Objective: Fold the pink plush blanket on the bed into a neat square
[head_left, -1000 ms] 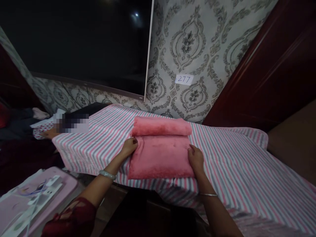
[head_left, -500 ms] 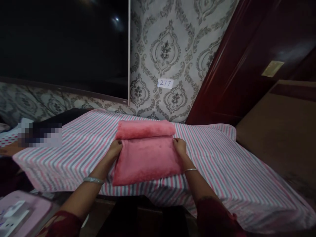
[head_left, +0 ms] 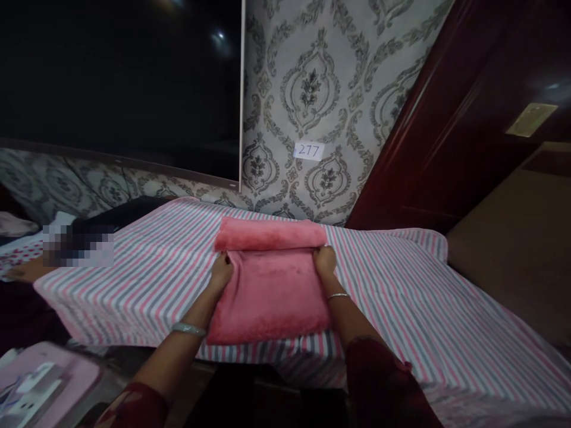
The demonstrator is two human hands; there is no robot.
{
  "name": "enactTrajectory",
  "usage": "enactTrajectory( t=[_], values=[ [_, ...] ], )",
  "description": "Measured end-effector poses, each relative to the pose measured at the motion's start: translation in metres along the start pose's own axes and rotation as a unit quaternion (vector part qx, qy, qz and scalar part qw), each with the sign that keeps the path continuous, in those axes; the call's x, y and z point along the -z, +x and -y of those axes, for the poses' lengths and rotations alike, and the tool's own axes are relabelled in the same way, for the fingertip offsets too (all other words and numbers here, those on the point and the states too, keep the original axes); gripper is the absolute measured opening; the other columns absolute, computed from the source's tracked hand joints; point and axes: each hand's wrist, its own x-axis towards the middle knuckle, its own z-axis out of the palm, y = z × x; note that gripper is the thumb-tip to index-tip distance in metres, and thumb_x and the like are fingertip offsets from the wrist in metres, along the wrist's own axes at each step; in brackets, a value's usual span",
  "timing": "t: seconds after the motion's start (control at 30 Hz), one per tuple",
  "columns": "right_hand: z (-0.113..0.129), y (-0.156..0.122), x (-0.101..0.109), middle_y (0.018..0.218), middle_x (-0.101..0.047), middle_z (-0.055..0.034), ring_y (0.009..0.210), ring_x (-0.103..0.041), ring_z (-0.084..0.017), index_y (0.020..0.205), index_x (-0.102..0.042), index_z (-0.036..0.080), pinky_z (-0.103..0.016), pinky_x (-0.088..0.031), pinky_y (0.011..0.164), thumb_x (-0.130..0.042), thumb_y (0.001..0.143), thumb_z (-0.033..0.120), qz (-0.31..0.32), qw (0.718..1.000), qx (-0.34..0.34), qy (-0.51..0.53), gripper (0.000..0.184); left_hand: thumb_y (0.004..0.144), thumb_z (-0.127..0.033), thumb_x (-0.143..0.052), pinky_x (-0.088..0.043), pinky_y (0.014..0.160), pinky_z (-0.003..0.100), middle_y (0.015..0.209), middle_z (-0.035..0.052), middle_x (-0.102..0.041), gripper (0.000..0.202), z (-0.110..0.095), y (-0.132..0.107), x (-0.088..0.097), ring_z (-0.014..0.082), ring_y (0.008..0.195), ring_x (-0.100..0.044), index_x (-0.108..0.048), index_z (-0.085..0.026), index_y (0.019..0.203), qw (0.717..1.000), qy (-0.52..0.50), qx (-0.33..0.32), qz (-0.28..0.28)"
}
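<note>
A pink fluffy towel (head_left: pixel 272 291) lies on a striped cloth (head_left: pixel 147 267), its far end rolled into a tube (head_left: pixel 270 235). My left hand (head_left: pixel 222 270) grips the towel's left edge just below the roll, fingers curled. On the right edge, my right hand (head_left: pixel 324 261) pinches the towel at the same height, close against the roll. Each wrist carries a bangle.
The striped cloth covers a raised surface against patterned wallpaper bearing a label "277" (head_left: pixel 308 151). A dark screen (head_left: pixel 120 83) hangs at the upper left. A dark red wooden door (head_left: pixel 468 119) stands to the right. A pink box with white parts (head_left: pixel 40 386) sits at the lower left.
Both hands have slid up the towel's side edges, from the middle of the flat part to just below the roll. The camera view has shifted slightly.
</note>
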Motion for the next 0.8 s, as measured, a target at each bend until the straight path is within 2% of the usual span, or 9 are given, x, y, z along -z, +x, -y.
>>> enactTrajectory(
  t=[0.2, 0.27, 0.37, 0.43, 0.6, 0.7, 0.8],
  values=[
    [-0.002, 0.001, -0.002, 0.105, -0.071, -0.0237, 0.095, -0.067, -0.032, 0.109, -0.076, 0.007, -0.036, -0.048, 0.079, -0.047, 0.089, 0.020, -0.008, 1.000, -0.005, 0.027, 0.037, 0.064, -0.021, -0.058, -0.052, 0.076, 0.035, 0.074, 0.0099, -0.074, 0.014, -0.004, 0.007, 0.002, 0.0309, 0.087, -0.068, -0.070, -0.016, 0.069, 0.999, -0.011, 0.037, -0.007],
    [-0.007, 0.003, -0.001, 0.102, -0.073, -0.0218, 0.091, -0.068, -0.030, 0.107, -0.077, 0.008, -0.035, -0.048, 0.077, -0.046, 0.088, 0.020, -0.010, 0.999, -0.019, 0.040, 0.038, 0.067, -0.022, -0.055, -0.051, 0.078, 0.035, 0.078, 0.0100, -0.075, 0.019, -0.003, 0.003, 0.005, 0.0304, 0.090, -0.068, -0.072, -0.016, 0.073, 0.998, -0.025, 0.044, -0.025],
    [-0.015, 0.004, -0.001, 0.099, -0.075, -0.0200, 0.088, -0.069, -0.029, 0.106, -0.077, 0.008, -0.033, -0.048, 0.074, -0.045, 0.089, 0.023, -0.014, 0.997, -0.044, 0.056, 0.040, 0.072, -0.025, -0.051, -0.050, 0.083, 0.033, 0.092, 0.0076, -0.077, 0.031, 0.001, -0.007, 0.010, 0.0286, 0.101, -0.067, -0.074, -0.016, 0.091, 0.996, -0.059, 0.054, -0.049],
    [-0.018, 0.005, -0.001, 0.098, -0.075, -0.0194, 0.088, -0.069, -0.029, 0.106, -0.077, 0.009, -0.032, -0.048, 0.073, -0.045, 0.089, 0.024, -0.013, 0.997, -0.052, 0.064, 0.039, 0.071, -0.026, -0.053, -0.050, 0.080, 0.031, 0.094, 0.0063, -0.077, 0.032, 0.002, -0.012, 0.013, 0.0282, 0.103, -0.066, -0.074, -0.016, 0.093, 0.993, -0.085, 0.065, -0.051],
    [-0.017, 0.006, -0.002, 0.097, -0.075, -0.0196, 0.089, -0.070, -0.028, 0.102, -0.077, 0.010, -0.031, -0.047, 0.071, -0.049, 0.091, 0.027, 0.008, 0.996, -0.040, 0.077, 0.035, 0.061, -0.034, -0.061, -0.050, 0.067, 0.032, 0.074, 0.0080, -0.073, 0.031, -0.004, -0.014, 0.018, 0.0288, 0.082, -0.069, -0.073, -0.013, 0.080, 0.981, -0.171, 0.089, -0.005],
    [-0.020, 0.002, 0.006, 0.100, -0.075, -0.0184, 0.092, -0.069, -0.027, 0.104, -0.077, 0.011, -0.029, -0.046, 0.072, -0.049, 0.092, 0.028, 0.018, 0.996, -0.016, 0.086, 0.035, 0.058, -0.044, -0.067, -0.051, 0.064, 0.032, 0.074, 0.0082, -0.073, 0.046, -0.010, -0.022, 0.022, 0.0250, 0.072, -0.068, -0.072, -0.011, 0.090, 0.967, -0.233, 0.095, 0.031],
    [-0.034, -0.014, 0.020, 0.098, -0.075, -0.0173, 0.091, -0.069, -0.027, 0.104, -0.076, 0.011, -0.030, -0.046, 0.072, -0.047, 0.093, 0.032, 0.029, 0.995, 0.010, 0.090, 0.037, 0.051, -0.045, -0.078, -0.051, 0.065, 0.031, 0.081, 0.0090, -0.074, 0.060, -0.016, -0.038, 0.029, 0.0242, 0.074, -0.069, -0.070, -0.012, 0.101, 0.951, -0.278, 0.100, 0.089]
  ],
)
